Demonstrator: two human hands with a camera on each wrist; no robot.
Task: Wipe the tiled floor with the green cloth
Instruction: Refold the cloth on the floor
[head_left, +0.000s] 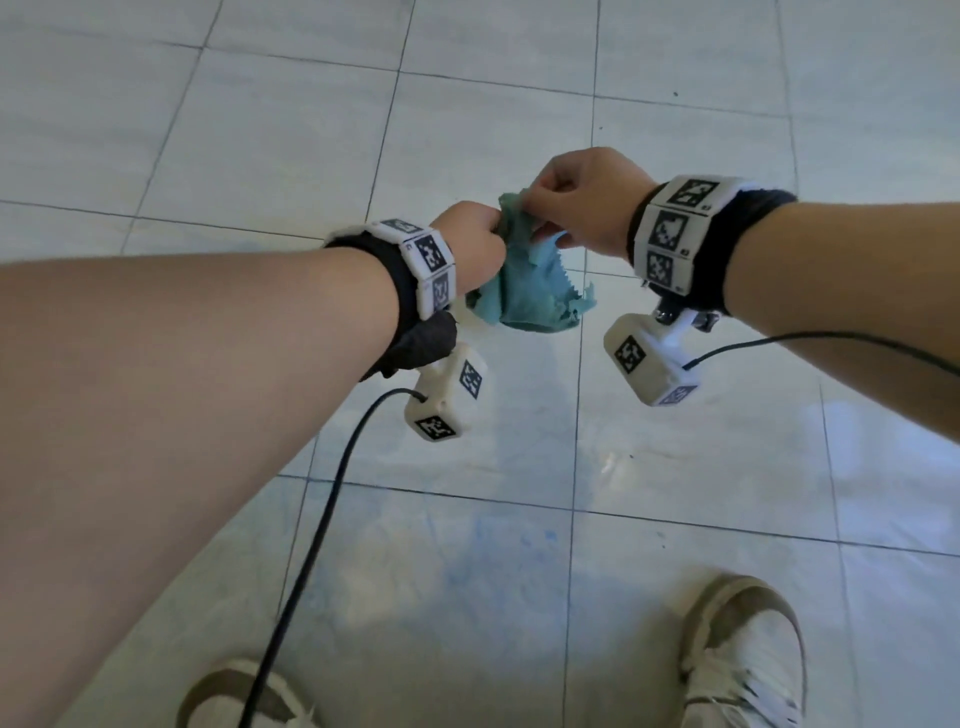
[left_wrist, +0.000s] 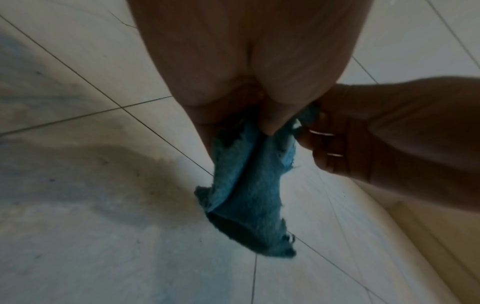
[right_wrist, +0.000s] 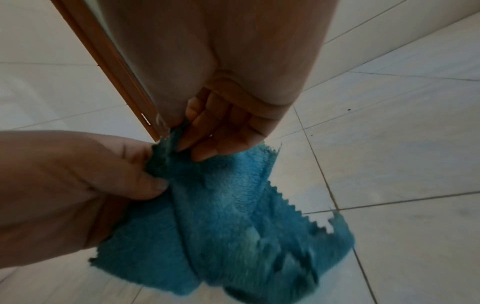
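A blue-green fuzzy cloth (head_left: 524, 283) with zigzag-cut, frayed edges hangs in the air above the pale tiled floor (head_left: 260, 130), held at its top by both hands. My left hand (head_left: 475, 241) grips the cloth's upper left part in curled fingers. My right hand (head_left: 576, 202) pinches the top edge beside it. The left wrist view has the cloth (left_wrist: 249, 189) dangling below my left hand (left_wrist: 262, 115), with the right hand (left_wrist: 345, 139) at its side. In the right wrist view the cloth (right_wrist: 233, 226) spreads wide under my right hand (right_wrist: 207, 139) and the left hand (right_wrist: 103, 174).
My two white shoes (head_left: 743, 660) (head_left: 239, 696) stand on the floor at the bottom. A faint bluish smear (head_left: 498, 545) marks the tile in front of them. Black cables (head_left: 311, 545) trail from the wrist cameras. A brown door frame edge (right_wrist: 109, 61) shows in the right wrist view.
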